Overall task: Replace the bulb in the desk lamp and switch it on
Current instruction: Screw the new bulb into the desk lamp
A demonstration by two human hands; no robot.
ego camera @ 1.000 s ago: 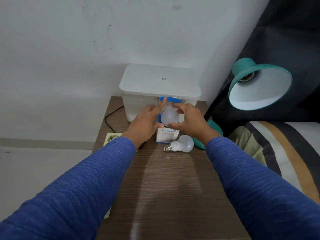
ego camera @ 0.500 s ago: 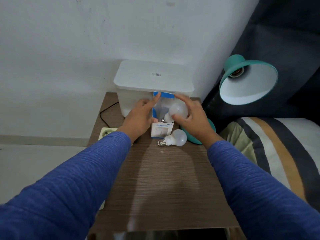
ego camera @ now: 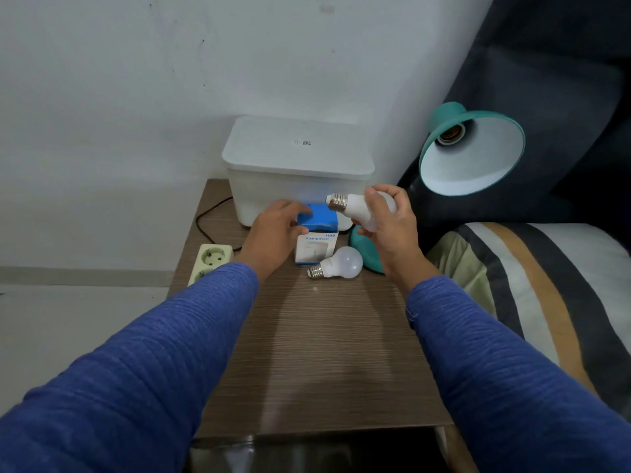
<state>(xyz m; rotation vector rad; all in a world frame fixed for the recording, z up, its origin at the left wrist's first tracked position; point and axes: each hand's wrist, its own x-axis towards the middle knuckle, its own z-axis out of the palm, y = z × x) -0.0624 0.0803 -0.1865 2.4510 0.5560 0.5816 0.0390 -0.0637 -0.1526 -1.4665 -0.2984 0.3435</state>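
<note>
My right hand (ego camera: 389, 227) grips a white bulb (ego camera: 355, 208) above the table, its metal screw base pointing left. My left hand (ego camera: 273, 230) rests on the blue top flap of a small white and blue box (ego camera: 316, 249), pressing it shut. A second white bulb (ego camera: 336, 264) lies on the table in front of the box, base to the left. The teal desk lamp's shade (ego camera: 473, 151) hangs at the upper right with its socket bare. Its teal base (ego camera: 365, 250) sits behind my right hand.
A white lidded plastic bin (ego camera: 297, 165) stands at the back of the wooden bedside table (ego camera: 317, 353). A pale green power strip (ego camera: 210, 262) with a black cord lies at the left edge. A striped bed cover (ego camera: 546, 285) lies to the right.
My right hand has lifted the bulb out of the box and swung it up and to the right. My left hand has folded the blue flap down onto the box.
</note>
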